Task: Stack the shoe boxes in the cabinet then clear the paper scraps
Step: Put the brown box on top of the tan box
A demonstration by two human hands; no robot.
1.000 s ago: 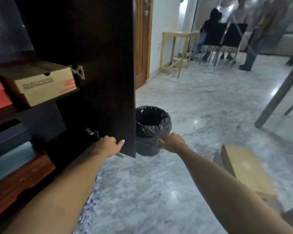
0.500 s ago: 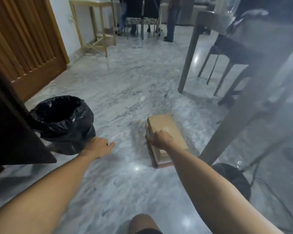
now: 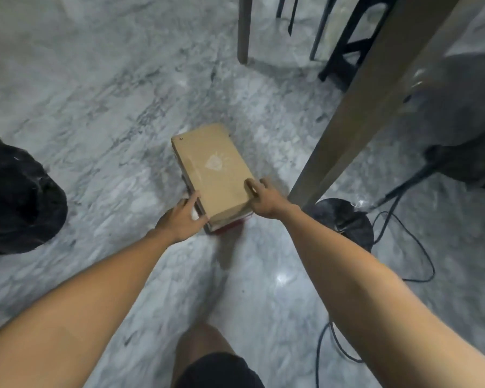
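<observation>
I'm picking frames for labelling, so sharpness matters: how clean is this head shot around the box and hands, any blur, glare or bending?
Head view: the shoe box and both hands, left hand and right hand, are soft with slight motion blur; a bright glare spot sits on the marble floor; the table leg leans from wide-angle distortion; the black bin bag is dark, detail lost.
</observation>
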